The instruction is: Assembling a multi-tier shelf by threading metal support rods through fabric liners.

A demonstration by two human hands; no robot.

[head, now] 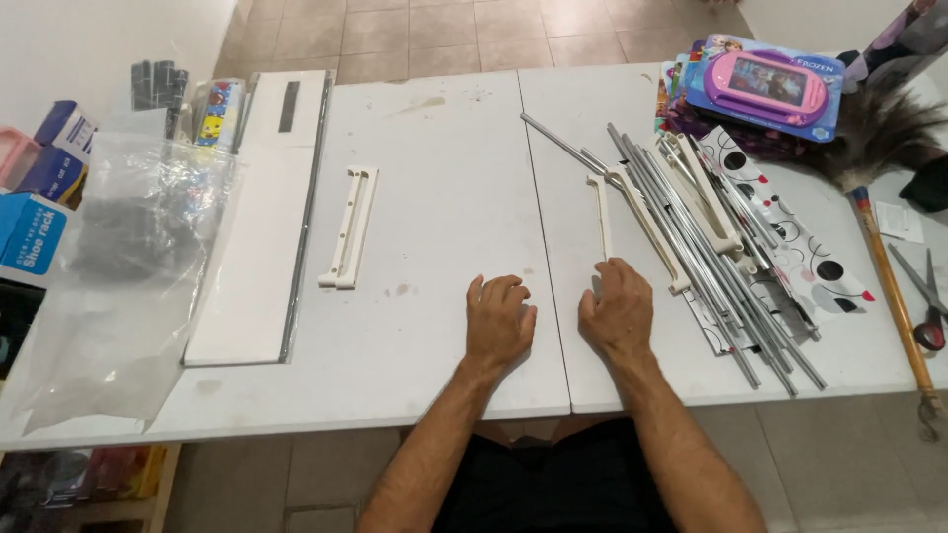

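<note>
Both hands rest on a white folding table (444, 148). My left hand (499, 321) lies flat, fingers slightly curled, holding nothing. My right hand (619, 308) sits beside it, its fingertips touching the near end of a cream plastic bracket (602, 212) that points away from me. Just right of that hand lies a pile of several grey metal rods (711, 266) mixed with more cream brackets (706, 192). Another pair of cream brackets (351, 227) lies apart, left of my left hand.
A long white board (267, 217) and a clear plastic bag (128, 276) cover the table's left side, with boxes (35, 197) beyond. A spotted sheet (810, 247), a purple toy pack (775, 84), a feather duster (884, 197) and scissors (928, 296) lie at right.
</note>
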